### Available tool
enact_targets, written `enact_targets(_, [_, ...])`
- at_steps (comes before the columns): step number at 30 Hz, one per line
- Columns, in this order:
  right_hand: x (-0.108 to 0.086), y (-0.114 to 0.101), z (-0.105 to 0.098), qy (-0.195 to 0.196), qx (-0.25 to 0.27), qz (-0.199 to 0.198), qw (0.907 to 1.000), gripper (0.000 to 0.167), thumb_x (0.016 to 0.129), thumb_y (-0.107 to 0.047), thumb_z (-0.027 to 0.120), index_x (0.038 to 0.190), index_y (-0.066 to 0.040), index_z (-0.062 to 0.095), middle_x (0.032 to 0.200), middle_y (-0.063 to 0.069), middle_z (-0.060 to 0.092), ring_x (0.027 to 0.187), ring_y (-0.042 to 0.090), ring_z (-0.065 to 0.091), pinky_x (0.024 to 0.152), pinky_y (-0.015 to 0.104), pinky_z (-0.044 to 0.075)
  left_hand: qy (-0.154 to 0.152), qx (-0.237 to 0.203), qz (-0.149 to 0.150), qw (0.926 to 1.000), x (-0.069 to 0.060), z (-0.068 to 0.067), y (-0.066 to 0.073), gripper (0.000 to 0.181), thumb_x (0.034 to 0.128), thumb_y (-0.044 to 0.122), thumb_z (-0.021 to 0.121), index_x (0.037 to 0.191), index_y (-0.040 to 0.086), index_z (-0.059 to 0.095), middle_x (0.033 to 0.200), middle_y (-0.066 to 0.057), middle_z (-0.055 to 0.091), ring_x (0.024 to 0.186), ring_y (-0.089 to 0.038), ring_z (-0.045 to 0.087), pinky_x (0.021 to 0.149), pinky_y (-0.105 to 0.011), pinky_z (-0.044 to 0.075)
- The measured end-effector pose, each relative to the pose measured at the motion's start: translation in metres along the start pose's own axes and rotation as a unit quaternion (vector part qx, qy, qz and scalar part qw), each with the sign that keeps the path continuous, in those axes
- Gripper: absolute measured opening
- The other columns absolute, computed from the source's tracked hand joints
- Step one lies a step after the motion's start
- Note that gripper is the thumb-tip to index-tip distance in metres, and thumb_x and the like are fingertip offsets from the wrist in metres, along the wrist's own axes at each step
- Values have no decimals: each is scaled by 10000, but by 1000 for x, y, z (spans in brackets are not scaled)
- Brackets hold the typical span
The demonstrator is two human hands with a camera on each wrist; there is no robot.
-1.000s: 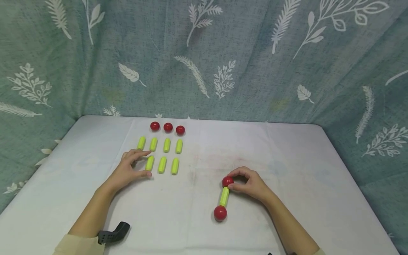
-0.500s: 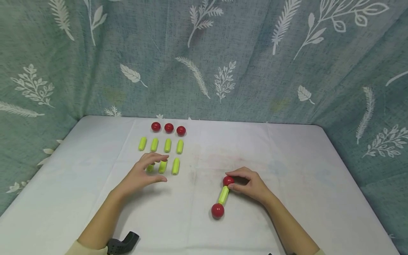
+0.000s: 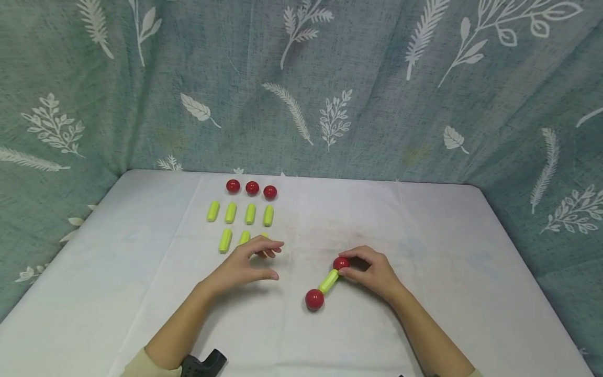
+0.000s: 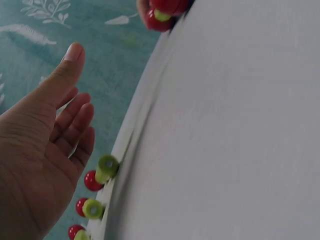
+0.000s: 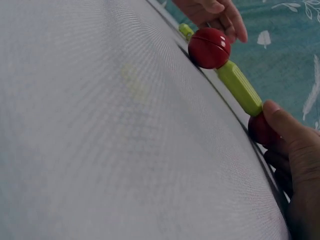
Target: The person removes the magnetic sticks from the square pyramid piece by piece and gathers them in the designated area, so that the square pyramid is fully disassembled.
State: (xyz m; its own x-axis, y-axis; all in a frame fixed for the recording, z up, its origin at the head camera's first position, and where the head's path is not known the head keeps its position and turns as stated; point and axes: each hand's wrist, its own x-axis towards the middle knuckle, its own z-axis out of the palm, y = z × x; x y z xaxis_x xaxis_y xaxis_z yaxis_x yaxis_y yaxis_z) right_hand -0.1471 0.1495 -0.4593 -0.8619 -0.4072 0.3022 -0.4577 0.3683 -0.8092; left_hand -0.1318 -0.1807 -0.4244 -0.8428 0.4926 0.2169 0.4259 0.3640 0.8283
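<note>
My right hand (image 3: pixel 372 272) pinches a red ball (image 3: pixel 341 263) between thumb and fingers. A yellow-green rod (image 3: pixel 328 281) joins that ball to a second red ball (image 3: pixel 314 299) nearer the front, so the piece slants on the table; in the right wrist view the rod (image 5: pixel 240 89) runs between both balls. To the left of this piece hovers my left hand (image 3: pixel 242 267), thumb and fingers spread with nothing between them. Behind it, it partly covers loose yellow-green rods (image 3: pixel 244 237). The left wrist view shows the same hand (image 4: pixel 50 135) with its fingers apart.
At the back left of the white table (image 3: pixel 424 225), three red balls (image 3: pixel 252 188) stand in a row. Several yellow-green rods (image 3: pixel 230 212) lie in two rows in front of them. A patterned green curtain (image 3: pixel 358 84) hangs behind the table.
My left hand has moved right, away from the rods and toward the joined piece. The piece has swung, its front ball going left and back, while my right hand keeps hold of the far ball.
</note>
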Motion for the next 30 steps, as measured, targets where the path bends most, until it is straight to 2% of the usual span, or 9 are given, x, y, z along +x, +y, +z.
enact_targets(5, [-1, -1, 0, 112, -55, 10, 9999, 328, 738, -181, 813, 1046, -140, 707, 1014, -18, 683, 958, 137, 604, 855, 254, 502, -298, -58, -103, 9995, 8, 16, 7, 625, 723, 267, 824, 1265, 79, 578, 1104, -57, 623, 974, -194, 584, 870, -271, 467])
enact_targets(10, [-1, -14, -1, 170, -262, -28, 9995, 326, 731, -85, 806, 1039, -71, 698, 1003, 45, 686, 943, 187, 612, 849, 308, 518, -749, -196, -329, 9965, 14, 35, 14, 592, 702, 297, 837, 1217, 112, 610, 1104, -7, 622, 990, -151, 572, 882, -269, 466])
enact_targets(16, [1, -36, -5, 225, -304, -251, 9990, 317, 698, 9, 800, 994, 13, 687, 954, 120, 686, 910, 256, 618, 823, 334, 525, -1105, -120, -139, 9937, 17, 50, 18, 569, 673, 316, 852, 1162, 116, 641, 1084, 24, 642, 981, -106, 582, 884, -251, 473])
enact_targets(19, [1, -38, -5, 221, -336, -227, 9989, 314, 700, 3, 800, 992, 13, 686, 952, 120, 686, 911, 257, 617, 826, 322, 524, -1143, 432, 72, 9925, 18, 56, 18, 574, 675, 378, 841, 1160, 133, 657, 1055, 67, 656, 963, -53, 574, 872, -235, 469])
enact_targets(23, [1, -35, -5, 199, -249, -291, 9991, 311, 704, 9, 796, 989, 18, 673, 950, 120, 682, 894, 252, 614, 808, 332, 527, -1038, 1024, 392, 9885, 19, 61, 17, 514, 689, 403, 826, 1128, 173, 691, 998, 121, 667, 926, -12, 560, 829, -225, 464])
enact_targets(30, [2, -33, -7, -118, 56, -390, 9992, 276, 750, 42, 747, 999, 33, 629, 966, 136, 642, 897, 254, 584, 818, 313, 510, -949, 828, 433, 9911, 19, 60, 12, 389, 775, 276, 779, 1140, 185, 682, 1011, 113, 650, 916, -16, 553, 799, -219, 473])
